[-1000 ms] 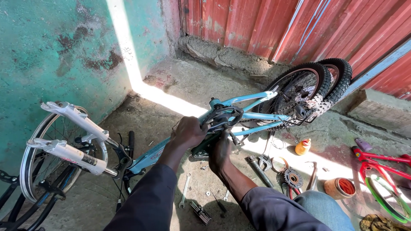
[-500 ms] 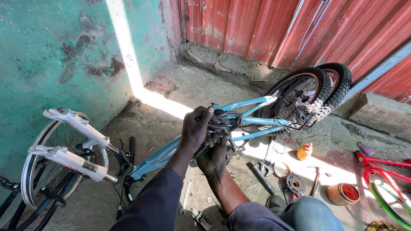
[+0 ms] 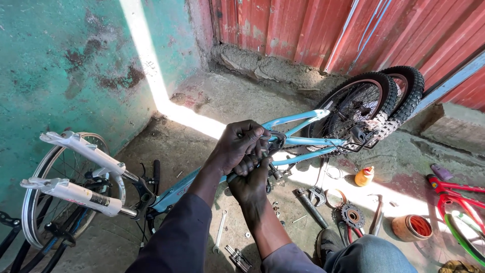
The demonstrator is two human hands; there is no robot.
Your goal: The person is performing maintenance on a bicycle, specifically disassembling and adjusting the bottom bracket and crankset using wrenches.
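Left hand [image 3: 237,146] fingers clamped on bottom bracket [image 3: 273,139] of upturned blue bike frame [image 3: 303,141], centre view; right hand [image 3: 250,182] grips frame underneath; rear wheel [image 3: 353,108] at 2 o'clock; sprocket [image 3: 352,216] on floor at 4.

Small yellow bottle [image 3: 364,176] on floor

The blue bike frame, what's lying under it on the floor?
Under the blue bike frame, tools and small bolts lie on the concrete floor. Both hands cover the frame's middle, hiding what's below there.
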